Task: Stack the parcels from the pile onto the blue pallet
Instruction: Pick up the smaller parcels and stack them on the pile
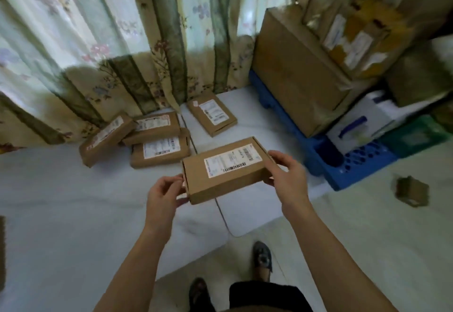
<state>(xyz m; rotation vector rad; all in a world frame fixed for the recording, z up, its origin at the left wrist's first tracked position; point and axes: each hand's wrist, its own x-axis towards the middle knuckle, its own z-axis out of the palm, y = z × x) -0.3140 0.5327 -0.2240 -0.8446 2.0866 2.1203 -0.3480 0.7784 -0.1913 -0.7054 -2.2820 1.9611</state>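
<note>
I hold a flat brown parcel [226, 170] with a white label in the air above the floor. My left hand [165, 193] grips its near left corner, and my right hand [285, 169] grips its right end. Behind it, on the pale mat, lie more flat labelled parcels: three in a loose pile [137, 137] by the curtain and one [212, 115] lying alone. The blue pallet [362, 164] stands to the right. It carries a large brown carton [301, 71], a white box [367, 120] and more stacked parcels behind.
A flowered curtain [110, 42] hangs along the back. A small brown box [411, 190] lies on the floor right of the pallet. A green crate [416, 137] stands beside the pallet. My feet [262, 257] are at the mat's near edge.
</note>
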